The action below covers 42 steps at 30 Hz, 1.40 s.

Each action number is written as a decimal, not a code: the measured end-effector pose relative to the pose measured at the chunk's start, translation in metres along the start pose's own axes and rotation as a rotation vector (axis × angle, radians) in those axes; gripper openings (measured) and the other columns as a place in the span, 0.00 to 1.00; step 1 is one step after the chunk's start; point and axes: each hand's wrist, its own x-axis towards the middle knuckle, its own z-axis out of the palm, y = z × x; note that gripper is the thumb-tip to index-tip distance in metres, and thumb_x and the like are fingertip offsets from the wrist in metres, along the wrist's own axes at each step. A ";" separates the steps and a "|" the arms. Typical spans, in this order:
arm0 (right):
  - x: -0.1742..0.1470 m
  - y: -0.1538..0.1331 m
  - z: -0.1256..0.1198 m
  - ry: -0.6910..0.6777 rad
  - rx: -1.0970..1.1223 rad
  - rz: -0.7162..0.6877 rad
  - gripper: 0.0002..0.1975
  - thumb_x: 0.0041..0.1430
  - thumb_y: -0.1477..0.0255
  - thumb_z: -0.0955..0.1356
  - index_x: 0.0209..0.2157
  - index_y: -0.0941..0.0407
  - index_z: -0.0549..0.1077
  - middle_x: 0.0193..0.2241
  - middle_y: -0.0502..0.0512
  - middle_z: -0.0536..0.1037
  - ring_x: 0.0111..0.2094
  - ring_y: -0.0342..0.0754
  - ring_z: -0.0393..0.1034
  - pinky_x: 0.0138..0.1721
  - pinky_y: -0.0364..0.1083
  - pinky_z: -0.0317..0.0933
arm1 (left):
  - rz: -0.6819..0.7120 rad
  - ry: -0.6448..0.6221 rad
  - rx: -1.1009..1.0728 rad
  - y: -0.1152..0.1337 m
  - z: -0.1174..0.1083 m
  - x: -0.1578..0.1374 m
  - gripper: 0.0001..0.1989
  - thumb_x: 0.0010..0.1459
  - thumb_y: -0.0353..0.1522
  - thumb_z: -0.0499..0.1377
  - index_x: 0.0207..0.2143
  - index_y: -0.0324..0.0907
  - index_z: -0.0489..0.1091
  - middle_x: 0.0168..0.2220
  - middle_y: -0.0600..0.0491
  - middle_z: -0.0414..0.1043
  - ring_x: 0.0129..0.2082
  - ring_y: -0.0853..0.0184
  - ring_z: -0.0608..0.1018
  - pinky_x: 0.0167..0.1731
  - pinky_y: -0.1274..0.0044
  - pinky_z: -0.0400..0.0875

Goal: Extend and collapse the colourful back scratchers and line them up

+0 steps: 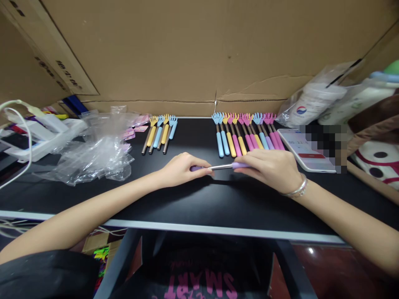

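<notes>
Between my hands, just above the black table, is a purple back scratcher (222,167) with a bare metal rod in its middle. My left hand (183,169) pinches the purple part at one end. Around the purple part at the other end, my right hand (269,168) is closed; the fingers hide most of it. Behind my right hand lies a row of several back scratchers (246,135) with blue, yellow, pink and purple handles. A smaller group of yellow and blue ones (160,135), metal rods showing, lies beyond my left hand.
Clear plastic bags (96,149) are heaped on the left, beside a white power strip (46,137) with cables. A phone (307,151) lies to the right, near a bagged cup (318,104). Cardboard (199,54) walls the back. The table's grey edge (193,226) runs along the front.
</notes>
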 end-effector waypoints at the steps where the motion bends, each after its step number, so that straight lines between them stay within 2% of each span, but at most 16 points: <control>1: 0.000 0.000 0.000 0.009 0.003 0.004 0.22 0.62 0.54 0.58 0.35 0.52 0.77 0.31 0.50 0.79 0.30 0.41 0.71 0.25 0.42 0.49 | 0.000 0.012 0.032 0.000 0.000 0.000 0.16 0.63 0.39 0.51 0.39 0.43 0.77 0.22 0.58 0.70 0.20 0.76 0.63 0.22 0.84 0.54; 6: -0.001 -0.002 0.004 0.014 0.037 0.018 0.22 0.62 0.54 0.58 0.35 0.53 0.76 0.31 0.50 0.79 0.30 0.42 0.71 0.25 0.42 0.48 | 0.074 0.165 0.310 0.000 0.006 -0.003 0.14 0.63 0.39 0.51 0.38 0.45 0.76 0.28 0.56 0.76 0.24 0.73 0.74 0.24 0.82 0.56; 11: -0.001 -0.002 0.006 -0.030 0.122 0.066 0.24 0.62 0.53 0.57 0.35 0.54 0.75 0.29 0.52 0.79 0.29 0.42 0.71 0.25 0.42 0.48 | 0.241 0.326 0.583 -0.003 0.009 -0.005 0.14 0.63 0.38 0.51 0.38 0.45 0.75 0.24 0.57 0.74 0.24 0.73 0.75 0.20 0.79 0.53; 16: 0.001 -0.003 0.009 -0.196 0.303 0.146 0.23 0.61 0.53 0.57 0.35 0.53 0.74 0.26 0.50 0.78 0.24 0.42 0.68 0.25 0.42 0.49 | 0.374 0.389 0.806 -0.002 0.007 -0.005 0.14 0.64 0.37 0.50 0.35 0.43 0.74 0.21 0.57 0.71 0.22 0.73 0.73 0.20 0.78 0.52; 19: 0.004 -0.005 0.010 -0.296 0.471 0.177 0.22 0.61 0.53 0.57 0.34 0.54 0.74 0.26 0.51 0.77 0.25 0.42 0.67 0.27 0.41 0.50 | 0.437 0.404 0.900 0.000 0.005 -0.006 0.14 0.65 0.36 0.49 0.34 0.42 0.73 0.20 0.56 0.69 0.21 0.73 0.71 0.21 0.78 0.52; 23: 0.005 -0.007 0.009 -0.338 0.588 0.225 0.23 0.60 0.53 0.58 0.33 0.55 0.74 0.23 0.51 0.74 0.25 0.42 0.65 0.27 0.41 0.50 | 0.453 0.396 0.946 0.001 0.004 -0.006 0.15 0.65 0.36 0.49 0.34 0.42 0.73 0.19 0.57 0.67 0.20 0.74 0.69 0.20 0.77 0.51; 32: 0.005 -0.008 0.007 -0.328 0.604 0.219 0.19 0.59 0.58 0.60 0.34 0.56 0.74 0.23 0.50 0.72 0.24 0.41 0.63 0.27 0.41 0.50 | 0.448 0.392 0.907 -0.001 0.003 -0.005 0.14 0.64 0.37 0.50 0.34 0.43 0.73 0.20 0.57 0.69 0.21 0.73 0.71 0.21 0.77 0.54; 39: 0.006 -0.010 0.007 -0.319 0.549 0.189 0.16 0.57 0.61 0.60 0.33 0.56 0.75 0.21 0.50 0.72 0.22 0.40 0.62 0.25 0.41 0.50 | 0.392 0.346 0.842 -0.003 0.004 -0.005 0.14 0.63 0.38 0.50 0.35 0.44 0.74 0.21 0.57 0.70 0.22 0.73 0.73 0.20 0.78 0.55; 42: 0.004 -0.011 0.005 -0.254 0.448 0.170 0.15 0.57 0.62 0.60 0.33 0.55 0.75 0.20 0.49 0.73 0.21 0.40 0.63 0.25 0.41 0.49 | 0.341 0.327 0.744 -0.003 0.003 -0.005 0.13 0.63 0.38 0.51 0.36 0.45 0.75 0.23 0.57 0.72 0.23 0.73 0.74 0.20 0.78 0.54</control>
